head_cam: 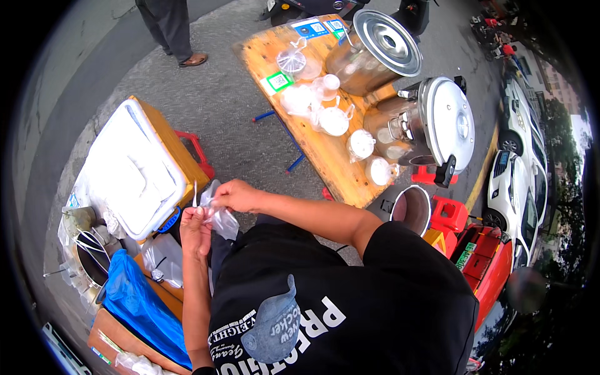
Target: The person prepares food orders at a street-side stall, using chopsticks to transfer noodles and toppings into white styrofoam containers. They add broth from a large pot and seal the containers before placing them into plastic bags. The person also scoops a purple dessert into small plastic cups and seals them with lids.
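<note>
In front of my body, my left hand point(196, 230) pinches a thin white strip point(195, 193) that stands up from its fingertips. My right hand point(236, 196) has its fingers closed on a thin clear plastic bag point(223, 221), which hangs crumpled between both hands; whether the left fingers also grip the bag cannot be told. The hands nearly touch, just right of a white-lidded box point(136, 176) with yellow-brown sides. On the wooden table point(323, 159) ahead to the right stand several lidded plastic cups point(334, 121), most of them in clear bags.
Two large steel pots point(375, 56) point(422, 126) stand on the table's far side. A grey bucket point(403, 208) and red stools point(447, 213) are at the right. A blue plastic bag point(136, 304) lies at lower left. A person's legs point(173, 28) are beyond the table.
</note>
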Demonstrator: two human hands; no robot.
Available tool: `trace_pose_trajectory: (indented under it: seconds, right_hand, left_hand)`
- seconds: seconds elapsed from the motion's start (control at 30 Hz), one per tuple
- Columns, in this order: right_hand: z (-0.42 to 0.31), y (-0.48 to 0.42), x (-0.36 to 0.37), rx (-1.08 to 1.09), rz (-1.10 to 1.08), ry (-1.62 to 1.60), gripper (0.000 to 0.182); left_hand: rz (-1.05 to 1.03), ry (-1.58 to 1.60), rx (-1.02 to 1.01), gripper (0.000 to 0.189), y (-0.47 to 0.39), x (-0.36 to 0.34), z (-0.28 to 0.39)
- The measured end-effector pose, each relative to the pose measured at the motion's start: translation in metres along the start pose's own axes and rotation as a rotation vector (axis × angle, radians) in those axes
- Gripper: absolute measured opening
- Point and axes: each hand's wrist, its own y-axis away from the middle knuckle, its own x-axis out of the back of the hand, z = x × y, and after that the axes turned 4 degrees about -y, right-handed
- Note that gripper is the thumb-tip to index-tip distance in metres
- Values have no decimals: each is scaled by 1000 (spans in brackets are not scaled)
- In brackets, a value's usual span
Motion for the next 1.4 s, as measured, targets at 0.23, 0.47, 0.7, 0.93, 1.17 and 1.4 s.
trace_pose_trajectory:
  seconds: [0.23,0.47,0.7,0.93,1.17,1.4]
  right_hand:
    - [35,-30,38,-141,298,687,44]
    - [-72,-86,-87,529,-76,529,43]
    - [-115,-132,-135,-278,-354,-768,14]
    - [-117,-198,-140,-486,-344,-833,18]
    - [-146,-329,-172,-195,-151,513,54]
    - [-135,-437,-187,-183,-385,738,72]
  left_hand:
    - [-40,-21,-99,15,-10,14,108]
    - [-228,-796,-244,33,0,29,182]
    - [338,-1307,-368,18,-25,217,205]
    - [2,541,-53,28,20,252,198]
    - [161,474,-284,25,25,261,203]
    - [277,550,-487,28,52,233,276]
